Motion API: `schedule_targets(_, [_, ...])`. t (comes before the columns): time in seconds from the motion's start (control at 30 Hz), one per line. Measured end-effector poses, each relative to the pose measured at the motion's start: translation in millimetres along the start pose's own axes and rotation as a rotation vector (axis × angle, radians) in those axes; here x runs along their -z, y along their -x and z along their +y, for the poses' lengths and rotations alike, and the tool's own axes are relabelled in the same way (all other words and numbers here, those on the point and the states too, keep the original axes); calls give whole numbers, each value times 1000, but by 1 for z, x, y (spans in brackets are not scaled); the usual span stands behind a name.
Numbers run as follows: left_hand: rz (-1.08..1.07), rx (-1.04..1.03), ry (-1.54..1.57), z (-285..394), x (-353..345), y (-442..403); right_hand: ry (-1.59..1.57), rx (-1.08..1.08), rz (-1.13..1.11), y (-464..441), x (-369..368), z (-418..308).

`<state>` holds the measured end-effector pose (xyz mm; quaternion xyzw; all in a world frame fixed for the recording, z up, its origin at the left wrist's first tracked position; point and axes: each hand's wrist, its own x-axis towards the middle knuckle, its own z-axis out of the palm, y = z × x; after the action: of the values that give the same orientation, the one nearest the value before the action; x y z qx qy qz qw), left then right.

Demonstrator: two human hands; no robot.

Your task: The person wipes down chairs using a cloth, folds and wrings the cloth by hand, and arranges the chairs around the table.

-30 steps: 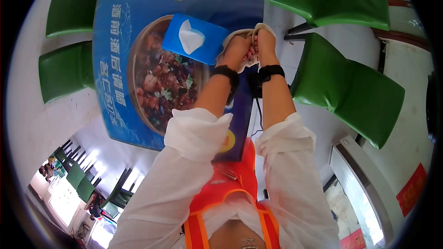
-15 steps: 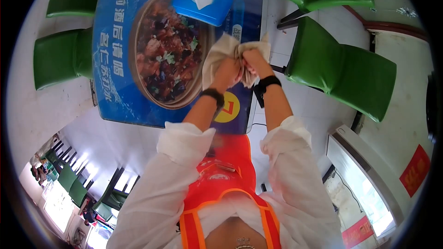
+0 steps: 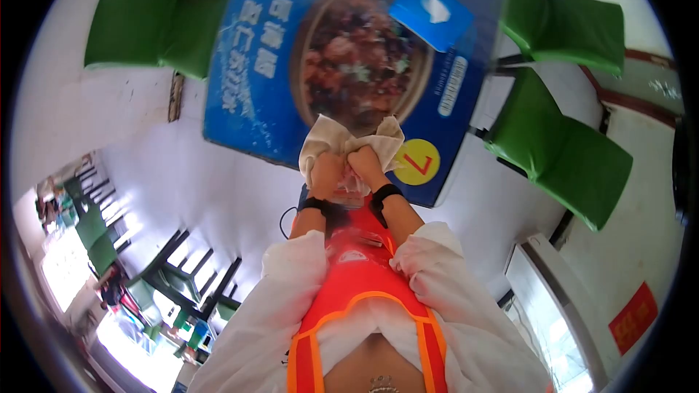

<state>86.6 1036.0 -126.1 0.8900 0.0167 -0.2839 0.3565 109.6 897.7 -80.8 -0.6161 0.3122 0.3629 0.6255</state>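
Note:
A beige cloth (image 3: 325,133) is bunched between my two hands, in front of my red apron and by the table's near edge. My left hand (image 3: 325,173) grips its left side with fingers closed. On the other side, my right hand (image 3: 366,164) is closed on the cloth, its fist close to the left one. Loose ends of the cloth stick up above both fists. Beyond them lies the blue table (image 3: 251,120), printed with a large dish of food and a yellow circle with a 7. A blue tissue box (image 3: 437,25) stands on it, a white tissue poking out.
Green chairs (image 3: 561,153) line the right side of the table, and another green chair (image 3: 156,29) is at the left. A white glass-fronted cabinet (image 3: 553,313) stands at lower right. More chairs are at lower left, near bright windows.
My view has turned and shifted, so the table and tissue box appear further right. My hands, still holding the cloth, have come closer to my body, toward the table's near edge.

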Motion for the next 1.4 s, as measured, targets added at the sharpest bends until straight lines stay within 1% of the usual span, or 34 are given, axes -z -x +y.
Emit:
schedule_targets(0.07, [-144,-33,-14,-15,39,-16,-4,13,-28,-16,-33,-11])
schedule_targets(0.1, [-139,-24,-20,-21,58,-20,28,-4,-33,-23,-47,-14])
schedule_targets(0.17, [-299,-198,-195,-27,94,-31,51,-22,-23,-42,-72,-10])
schedule_targets(0.2, [-259,-178,-225,-44,99,-39,363,208,24,-55,-86,-1])
schedule_targets(0.23, [-273,-177,-217,-55,104,-42,681,429,63,-62,-102,7])
schedule_targets(0.27, [-250,-46,-120,-68,110,-45,295,162,176,-65,-124,0])
schedule_targets(0.3, [-221,88,-25,-81,117,-48,301,152,171,-70,-135,-7])
schedule_targets(0.33, [-117,81,-19,-107,118,-52,471,329,147,-74,-146,-13])
schedule_targets(0.37, [-121,93,-18,-102,134,-49,635,509,119,-76,-158,-24])
schedule_targets(0.4, [-69,254,172,-81,160,-47,211,13,29,-57,-168,-76])
schedule_targets(0.43, [-8,408,358,-73,182,-50,207,17,21,-65,-186,-81])
schedule_targets(0.5, [36,371,334,-100,209,-60,292,154,158,-84,-224,-92])
schedule_targets(0.53, [118,334,333,-116,222,-64,280,157,150,-95,-247,-95])
schedule_targets(0.57, [198,293,335,-122,235,-68,337,246,214,-107,-269,-99])
schedule_targets(0.6, [189,427,416,-130,247,-72,398,331,278,-120,-285,-99])
schedule_targets(0.63, [189,439,410,-143,253,-77,394,323,267,-128,-295,-101])
schedule_targets(0.7, [247,246,302,-174,256,-83,566,511,247,-136,-306,-99])
schedule_targets(0.73, [236,270,308,-176,258,-80,574,488,234,-136,-307,-98])
schedule_targets(0.8, [280,182,328,-160,256,-77,647,498,53,-133,-296,-101])
schedule_targets(0.83, [288,172,347,-159,254,-77,667,508,61,-134,-293,-98])
schedule_targets(0.9, [101,292,410,-156,254,-77,746,536,75,-133,-286,-91])
schedule_targets(0.93, [57,269,377,-146,254,-70,722,472,-3,-123,-277,-91])
schedule_targets(0.97, [48,262,385,-143,247,-65,728,467,9,-121,-273,-76])
schedule_targets(1.03, [-131,235,332,-134,229,-55,344,349,116,-114,-257,-38])
schedule_targets(1.07, [-146,222,340,-129,217,-50,632,440,71,-95,-235,-39])
schedule_targets(1.1, [-221,176,268,-123,205,-46,638,434,92,-89,-221,-22])
schedule_targets(1.13, [-292,129,194,-116,193,-43,546,478,156,-88,-209,2])
schedule_targets(1.17, [-302,111,199,-106,181,-40,454,524,220,-79,-197,12])
schedule_targets(1.23, [-313,-94,-153,-81,157,-33,430,501,249,-60,-165,27])
schedule_targets(1.27, [-316,-127,-238,-66,145,-31,359,386,247,-50,-150,32])
schedule_targets(1.3, [-318,-140,-238,-52,134,-28,282,274,245,-44,-135,36])
schedule_targets(1.33, [-408,-72,-142,-30,128,-24,398,346,248,-38,-116,44])
schedule_targets(1.37, [-503,0,-42,-11,120,-17,396,337,263,-31,-99,47])
schedule_targets(1.4, [-486,-111,-95,3,110,-11,401,325,309,-23,-82,52])
